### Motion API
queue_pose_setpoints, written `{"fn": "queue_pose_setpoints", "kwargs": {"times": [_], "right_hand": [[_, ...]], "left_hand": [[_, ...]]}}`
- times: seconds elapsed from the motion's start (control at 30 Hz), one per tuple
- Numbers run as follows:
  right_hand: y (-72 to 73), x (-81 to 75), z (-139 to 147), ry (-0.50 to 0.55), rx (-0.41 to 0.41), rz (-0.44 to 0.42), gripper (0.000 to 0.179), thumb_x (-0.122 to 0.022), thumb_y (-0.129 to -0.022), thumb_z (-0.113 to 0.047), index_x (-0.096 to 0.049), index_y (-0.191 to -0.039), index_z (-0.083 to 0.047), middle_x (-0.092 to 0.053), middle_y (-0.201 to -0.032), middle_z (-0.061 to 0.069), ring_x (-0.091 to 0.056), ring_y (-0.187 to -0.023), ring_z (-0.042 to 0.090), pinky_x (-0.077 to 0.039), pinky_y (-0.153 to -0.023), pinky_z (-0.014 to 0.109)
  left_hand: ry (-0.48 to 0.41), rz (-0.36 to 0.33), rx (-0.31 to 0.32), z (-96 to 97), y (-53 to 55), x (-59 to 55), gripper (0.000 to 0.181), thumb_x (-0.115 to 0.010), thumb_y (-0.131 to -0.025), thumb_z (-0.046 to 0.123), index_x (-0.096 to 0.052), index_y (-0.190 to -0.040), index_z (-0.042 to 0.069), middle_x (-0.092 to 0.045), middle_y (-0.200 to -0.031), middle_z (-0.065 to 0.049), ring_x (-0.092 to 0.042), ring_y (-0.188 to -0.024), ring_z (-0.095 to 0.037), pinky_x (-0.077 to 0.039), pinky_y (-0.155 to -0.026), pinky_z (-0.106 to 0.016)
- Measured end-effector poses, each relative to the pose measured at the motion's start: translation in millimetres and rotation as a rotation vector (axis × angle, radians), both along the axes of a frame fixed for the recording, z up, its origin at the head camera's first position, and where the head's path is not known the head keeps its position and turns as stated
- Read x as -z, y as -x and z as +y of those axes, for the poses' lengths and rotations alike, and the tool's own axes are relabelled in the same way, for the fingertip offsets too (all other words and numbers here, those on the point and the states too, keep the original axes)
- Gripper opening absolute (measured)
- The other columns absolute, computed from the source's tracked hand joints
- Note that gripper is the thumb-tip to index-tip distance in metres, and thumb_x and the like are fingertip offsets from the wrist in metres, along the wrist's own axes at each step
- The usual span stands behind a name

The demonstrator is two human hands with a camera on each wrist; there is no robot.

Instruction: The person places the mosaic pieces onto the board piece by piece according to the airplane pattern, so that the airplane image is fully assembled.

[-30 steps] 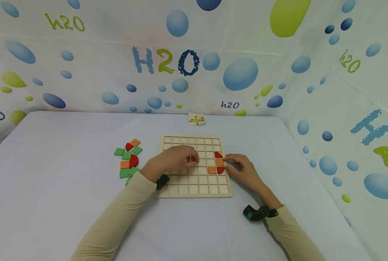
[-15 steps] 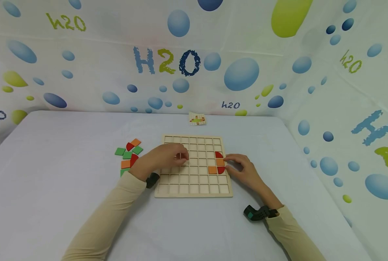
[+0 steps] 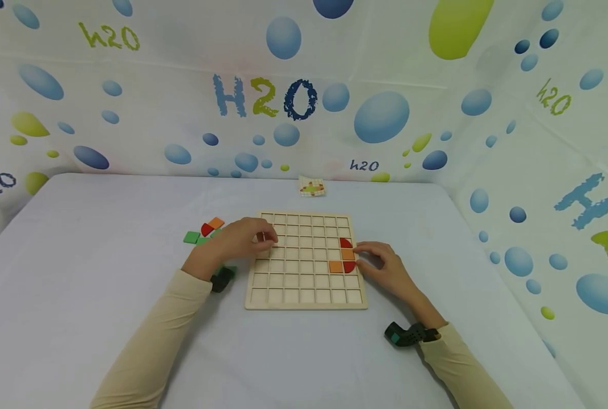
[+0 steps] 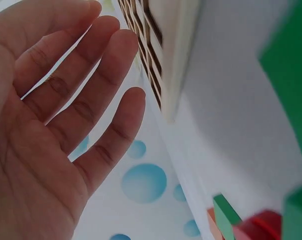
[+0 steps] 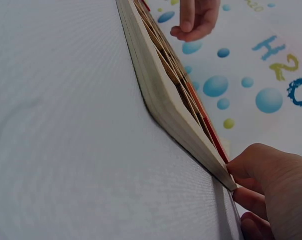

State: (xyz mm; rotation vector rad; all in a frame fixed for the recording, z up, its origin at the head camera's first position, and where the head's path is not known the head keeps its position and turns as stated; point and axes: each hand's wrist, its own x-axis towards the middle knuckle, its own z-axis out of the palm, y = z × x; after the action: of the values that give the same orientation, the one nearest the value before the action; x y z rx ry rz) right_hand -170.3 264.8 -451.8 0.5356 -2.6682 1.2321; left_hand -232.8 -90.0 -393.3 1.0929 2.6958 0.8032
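Note:
My left hand (image 3: 234, 241) hovers over the left edge of a wooden grid board (image 3: 306, 307), its fingers loosely bent with nothing between them. The left wrist view shows its bare palm and spread fingers (image 4: 98, 75). Along the board's right rim lie the thumb and index finger of my right hand (image 3: 385, 270), fingertips touching the edge. Beside them in the grid sit a red curved piece (image 3: 346, 243), an orange square (image 3: 347, 254), a second red curved piece (image 3: 349, 266) and another orange square (image 3: 336, 266).
Left of the board is a loose group of tiles, partly hidden by my left hand and wrist: a green square (image 3: 191, 237), a red piece (image 3: 207, 229) and an orange one (image 3: 216, 222) show. A small pattern card (image 3: 311, 187) lies at the table's back edge.
My left hand has moved left from over the board's middle to its left edge, covering more of the loose tiles. The right hand and the pieces in the grid stay put.

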Motion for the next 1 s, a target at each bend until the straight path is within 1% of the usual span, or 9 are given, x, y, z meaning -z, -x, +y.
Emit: {"fn": "queue_pose_setpoints", "kwargs": {"times": [0.2, 0.4, 0.6, 0.8, 0.9, 1.0], "right_hand": [[0.3, 0.0, 0, 0.001, -0.001, 0.0, 0.028, -0.068, -0.09, -0.008, -0.067, -0.118, -0.005, -0.059, -0.131, 0.015, -0.043, -0.128, 0.034, -0.035, -0.104, 0.054], [-0.6, 0.0, -1, -0.002, -0.001, 0.006, 0.028, -0.068, -0.09, -0.008, -0.067, -0.118, -0.005, -0.059, -0.131, 0.016, -0.044, -0.128, 0.035, -0.034, -0.105, 0.054], [-0.3, 0.0, -1, -0.001, -0.005, 0.003, 0.028, -0.068, -0.09, -0.008, -0.067, -0.118, -0.005, -0.059, -0.131, 0.016, -0.043, -0.128, 0.035, -0.034, -0.105, 0.055], [-0.1, 0.1, -1, 0.0, -0.002, 0.005, 0.027, -0.068, -0.09, -0.008, -0.067, -0.117, -0.005, -0.059, -0.131, 0.016, -0.044, -0.128, 0.035, -0.034, -0.104, 0.054], [-0.1, 0.6, -1, -0.002, -0.002, 0.003, 0.027, -0.068, -0.09, -0.009, -0.067, -0.118, -0.006, -0.059, -0.131, 0.016, -0.043, -0.128, 0.035, -0.034, -0.105, 0.054], [-0.4, 0.1, -1, 0.0, 0.001, -0.002, 0.027, -0.068, -0.09, -0.009, -0.067, -0.118, -0.006, -0.059, -0.132, 0.015, -0.043, -0.129, 0.034, -0.033, -0.105, 0.054]], "left_hand": [[-0.043, 0.015, -0.009, -15.8, 7.3, -0.4, 0.011, -0.062, -0.093, 0.008, -0.07, -0.101, 0.006, -0.065, -0.093, 0.0, -0.057, -0.087, -0.017, -0.048, -0.079, -0.035], [-0.095, -0.003, -0.06, -29.0, 11.1, 0.6, 0.013, -0.063, -0.093, 0.008, -0.071, -0.103, 0.006, -0.066, -0.095, -0.001, -0.058, -0.088, -0.018, -0.047, -0.078, -0.036], [-0.102, -0.005, -0.119, -38.6, 14.3, 1.8, 0.013, -0.063, -0.094, 0.01, -0.071, -0.104, 0.006, -0.066, -0.097, -0.004, -0.057, -0.09, -0.021, -0.047, -0.082, -0.039], [-0.12, -0.016, -0.153, -49.8, 18.3, 2.6, 0.015, -0.062, -0.094, 0.009, -0.07, -0.106, 0.003, -0.065, -0.1, -0.006, -0.057, -0.092, -0.023, -0.047, -0.084, -0.041], [-0.135, -0.019, -0.169, -56.7, 20.7, 3.8, 0.016, -0.061, -0.095, 0.009, -0.069, -0.107, 0.002, -0.065, -0.101, -0.009, -0.058, -0.093, -0.025, -0.048, -0.084, -0.042], [-0.146, -0.03, -0.202, -63.9, 22.9, 5.5, 0.017, -0.06, -0.095, 0.009, -0.069, -0.107, 0.002, -0.064, -0.102, -0.01, -0.057, -0.092, -0.026, -0.048, -0.082, -0.041]]}}
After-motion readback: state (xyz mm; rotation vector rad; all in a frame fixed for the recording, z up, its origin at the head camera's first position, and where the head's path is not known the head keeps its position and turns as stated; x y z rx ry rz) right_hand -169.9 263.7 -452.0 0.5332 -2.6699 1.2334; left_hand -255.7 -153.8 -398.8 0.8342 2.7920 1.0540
